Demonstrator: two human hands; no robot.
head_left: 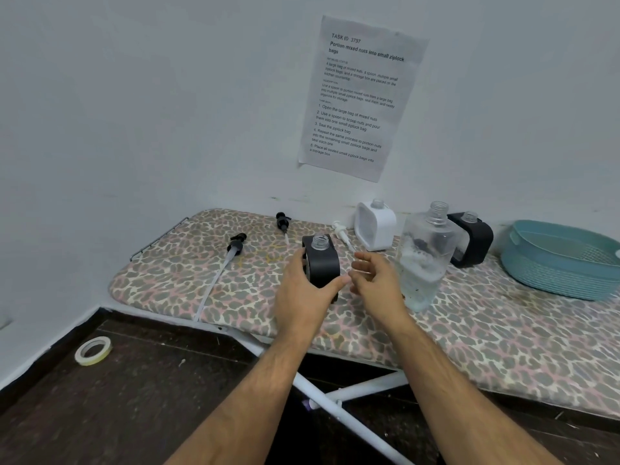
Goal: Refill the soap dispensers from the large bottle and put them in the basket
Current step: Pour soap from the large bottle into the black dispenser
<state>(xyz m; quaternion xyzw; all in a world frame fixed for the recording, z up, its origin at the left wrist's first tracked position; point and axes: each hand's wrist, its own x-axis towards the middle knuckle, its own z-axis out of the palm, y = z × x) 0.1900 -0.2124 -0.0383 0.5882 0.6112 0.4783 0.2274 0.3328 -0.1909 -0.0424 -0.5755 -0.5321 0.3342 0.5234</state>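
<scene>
Black soap dispenser (321, 263) stood upright at the middle of the ironing board (214, 297), open threaded neck pointing up, long axis vertical, pump off. Held by the left hand (302, 297), thumb and fingers wrapped round its lower body. Right hand (372, 280) hovered just beside at three o'clock, fingers loosely spread, holding nothing. Probably light while unfilled; hard plastic shell, smooth and likely slippery once soapy. Best gripped across the broad flat sides, low down, to keep the neck steady for pouring.

Large clear bottle (426, 260) stood at three o'clock past the right hand, uncapped, mouth up, partly filled, so probably heavier and prone to slosh; best taken round the waist. White dispenser (374, 226) at one o'clock, second black dispenser (473, 239) beyond the bottle, both upright and open-necked. Teal basket (563, 260) far off at three o'clock. Three loose pumps lay flat: white pump (342, 233) at twelve o'clock, one black pump (282, 221) at eleven, long-tubed pump (235, 246) at nine.

Tape roll (93, 350) on the floor at eight o'clock. Printed sheet (359, 95) on the wall above.
</scene>
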